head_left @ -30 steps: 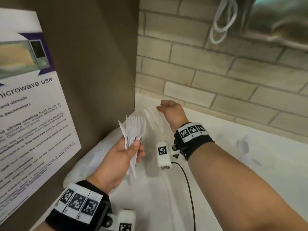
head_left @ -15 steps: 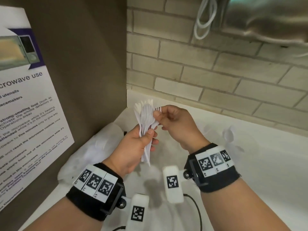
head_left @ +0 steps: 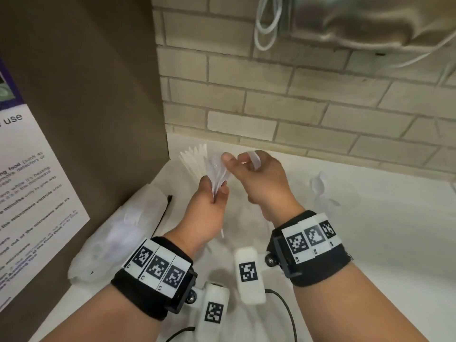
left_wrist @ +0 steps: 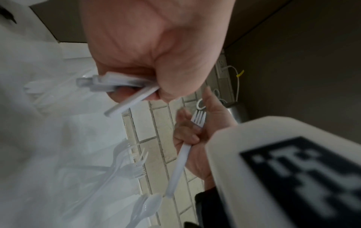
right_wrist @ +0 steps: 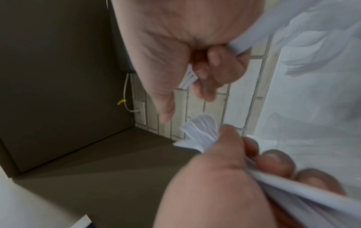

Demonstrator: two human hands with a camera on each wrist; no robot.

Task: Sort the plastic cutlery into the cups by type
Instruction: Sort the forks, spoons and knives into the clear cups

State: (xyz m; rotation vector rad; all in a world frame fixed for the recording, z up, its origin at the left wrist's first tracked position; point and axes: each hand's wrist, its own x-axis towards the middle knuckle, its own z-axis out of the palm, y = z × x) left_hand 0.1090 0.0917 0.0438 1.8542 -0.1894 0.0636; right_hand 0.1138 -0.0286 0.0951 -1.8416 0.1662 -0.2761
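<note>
My left hand (head_left: 209, 203) grips a fanned bunch of white plastic cutlery (head_left: 196, 160) by the handles, raised over the counter corner. The handle ends (left_wrist: 115, 83) stick out below its curled fingers. My right hand (head_left: 256, 176) is just right of the bunch, its fingers curled round a single white fork (left_wrist: 187, 148) and its thumb close against the bunch. In the right wrist view the fork's tines (right_wrist: 189, 78) show between those fingers, with the bunch (right_wrist: 203, 131) below. No cup is in view.
Loose forks (left_wrist: 129, 162), a spoon (left_wrist: 150, 203) and other clear-white pieces (head_left: 320, 191) lie on the white counter (head_left: 370, 243). A crumpled plastic bag (head_left: 118, 238) sits by the brown side panel (head_left: 86, 107). A brick wall (head_left: 296, 107) closes the back.
My right hand came back from the far corner to the bunch, pinched a fork and now holds it just clear to the right. The left hand has lifted the bunch slightly.
</note>
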